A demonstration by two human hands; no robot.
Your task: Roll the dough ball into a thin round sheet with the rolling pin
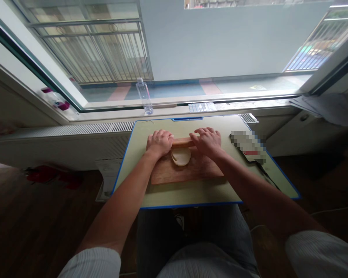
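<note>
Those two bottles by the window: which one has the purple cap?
The far-left bottle; its label is purple too. The other bottle, nearer the middle of the view, has a pale cap.

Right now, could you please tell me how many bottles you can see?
2: a clear bottle standing on the windowsill, and a purple-capped bottle farther left. Others may be hidden.
</note>
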